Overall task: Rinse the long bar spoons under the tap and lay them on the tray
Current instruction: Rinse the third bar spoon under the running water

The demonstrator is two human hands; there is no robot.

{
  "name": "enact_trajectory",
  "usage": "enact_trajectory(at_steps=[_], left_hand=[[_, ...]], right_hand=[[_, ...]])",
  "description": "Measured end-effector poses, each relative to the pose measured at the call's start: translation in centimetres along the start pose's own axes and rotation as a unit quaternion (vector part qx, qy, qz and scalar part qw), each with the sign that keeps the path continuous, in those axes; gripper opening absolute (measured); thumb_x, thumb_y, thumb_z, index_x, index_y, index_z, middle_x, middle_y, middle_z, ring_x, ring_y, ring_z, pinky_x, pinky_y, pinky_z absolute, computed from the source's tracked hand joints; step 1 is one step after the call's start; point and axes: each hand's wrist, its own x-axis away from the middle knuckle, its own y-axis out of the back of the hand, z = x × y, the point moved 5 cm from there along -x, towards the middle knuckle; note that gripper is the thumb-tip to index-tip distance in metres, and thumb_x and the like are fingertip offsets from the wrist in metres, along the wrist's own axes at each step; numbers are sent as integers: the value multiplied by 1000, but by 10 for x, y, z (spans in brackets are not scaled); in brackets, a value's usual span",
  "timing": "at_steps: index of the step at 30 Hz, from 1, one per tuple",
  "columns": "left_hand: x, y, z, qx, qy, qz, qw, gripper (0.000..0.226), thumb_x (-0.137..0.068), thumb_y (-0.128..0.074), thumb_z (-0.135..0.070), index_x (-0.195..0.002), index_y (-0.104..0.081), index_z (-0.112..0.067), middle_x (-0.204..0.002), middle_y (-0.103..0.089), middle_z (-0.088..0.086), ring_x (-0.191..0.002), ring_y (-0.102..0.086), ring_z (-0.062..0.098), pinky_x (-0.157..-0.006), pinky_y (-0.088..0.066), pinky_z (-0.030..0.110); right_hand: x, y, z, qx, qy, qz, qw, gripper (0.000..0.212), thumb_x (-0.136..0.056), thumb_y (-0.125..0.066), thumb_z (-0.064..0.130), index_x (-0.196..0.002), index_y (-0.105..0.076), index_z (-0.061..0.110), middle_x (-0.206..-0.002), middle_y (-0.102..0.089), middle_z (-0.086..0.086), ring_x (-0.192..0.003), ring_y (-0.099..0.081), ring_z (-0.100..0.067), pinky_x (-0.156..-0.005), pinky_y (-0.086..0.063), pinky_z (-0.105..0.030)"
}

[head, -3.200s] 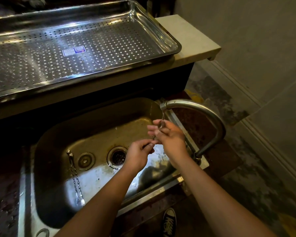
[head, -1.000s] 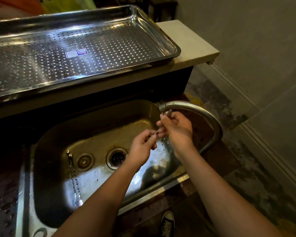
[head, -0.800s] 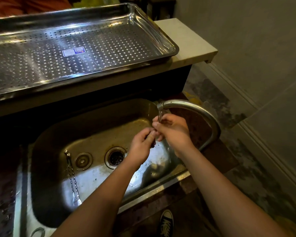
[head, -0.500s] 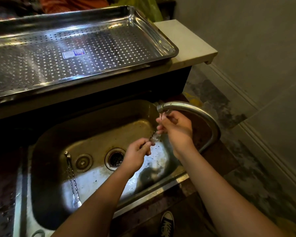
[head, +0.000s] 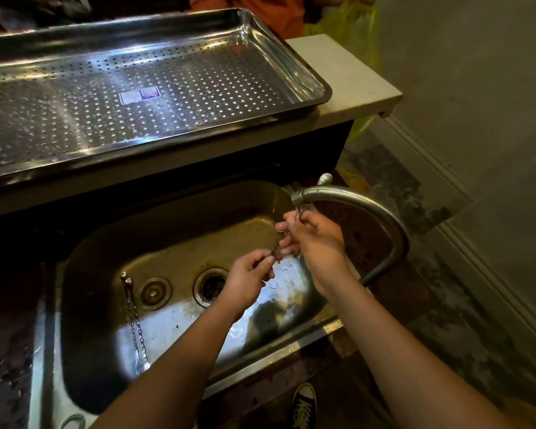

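Both hands hold one spoon [head: 279, 243] under the tap [head: 347, 201]: the right hand [head: 314, 239] grips its top, the left hand [head: 249, 280] pinches its lower end; another spoon [head: 135, 323] lies in the sink [head: 167, 221]; behind, the tray [head: 291, 66] bears an unreadable sticker [head: 140, 96].

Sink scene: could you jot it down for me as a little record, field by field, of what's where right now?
tap: curved metal spout over the sink's right end
sink: steel basin, drain in the middle
held spoon: thin bar spoon under the spout, gripped by both hands
left hand: pinching the lower end
right hand: closed on the upper end
second spoon: twisted bar spoon lying in the basin, left side
tray: perforated steel tray on the counter behind, no spoons on it
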Motion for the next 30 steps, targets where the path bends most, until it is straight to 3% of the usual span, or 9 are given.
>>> enact_trajectory(at_steps=[5, 8, 12, 15, 19, 22, 25, 27, 30], left_hand=[[-1, 2, -3, 37, 33, -32, 998, 19, -94, -57, -6, -106, -70, -12, -83, -68, 1, -75, -59, 9, -65, -48, 21], [0, 7, -12, 73, 32, -62, 995, 39, -86, -56, 10, -110, -66, -19, -99, -65, 4, -90, -59, 15, -74, -51, 20], [-7, 4, -56, 37, -81, -112, 990, 30, -88, -65, -11, -115, -66, -25, -112, -60, 6, -106, -58, 17, -93, -49, 31], [-11, -9, -84, -93, -174, -115, 974, 21, -84, -72, -27, -104, -68, -33, -100, -58, 2, -104, -54, 20, -90, -48, 36], [-13, -16, -87, -96, -177, -108, 974, 12, -87, -68, -20, -80, -70, -10, -85, -61, 8, -85, -60, 25, -76, -50, 50], [-13, -18, -83, -105, -180, -80, 975, 12, -88, -65, -13, -90, -73, -5, -91, -66, 11, -89, -64, 23, -80, -52, 45], [-14, -21, -86, -109, -175, -56, 977, 19, -89, -63, -7, -105, -73, -12, -95, -63, 2, -92, -63, 18, -75, -56, 36], [-14, -24, -87, -107, -172, -44, 978, 17, -88, -63, -6, -100, -74, -10, -93, -62, -5, -87, -64, 13, -68, -56, 33], [-16, -22, -84, -102, -171, -56, 978, 11, -86, -67, -11, -93, -75, -11, -93, -68, -3, -89, -66, 14, -78, -56, 41]], right_hand=[[-1, 0, -8, 39, -26, 32, 998, 15, -97, -63, 9, -86, -71, 16, -83, -76, -8, -58, -65, -13, -55, -57, -24], [-4, 3, -7, 71, -6, 17, 997, 18, -96, -65, 10, -82, -71, 19, -75, -76, 0, -58, -66, -10, -59, -57, -26], [-6, 1, -20, 197, -10, 10, 980, 26, -92, -69, 18, -71, -70, 32, -66, -74, 10, -56, -70, -4, -59, -59, -25], [-4, -1, -29, 200, -29, -7, 979, 45, -91, -61, 12, -63, -71, 45, -58, -69, 20, -56, -68, -2, -50, -50, -16], [-8, 1, -38, 185, -42, -8, 982, 42, -92, -58, 8, -64, -71, 36, -56, -66, 11, -71, -70, -18, -67, -60, -33], [-7, 2, -41, 191, -39, 2, 981, 33, -92, -57, 14, -77, -67, 42, -65, -68, 13, -63, -70, -7, -57, -61, -25], [-10, 2, -47, 141, -48, -12, 989, 51, -93, -54, 10, -72, -71, 53, -69, -71, 24, -64, -71, -3, -51, -56, -20], [-9, 3, -55, 133, -50, -19, 990, 47, -91, -52, 14, -71, -75, 49, -67, -73, 18, -66, -70, -4, -54, -54, -23], [-11, -1, -69, 115, -97, -2, 989, 46, -97, -50, 4, -78, -75, 37, -75, -75, 8, -71, -73, -10, -61, -61, -33]])
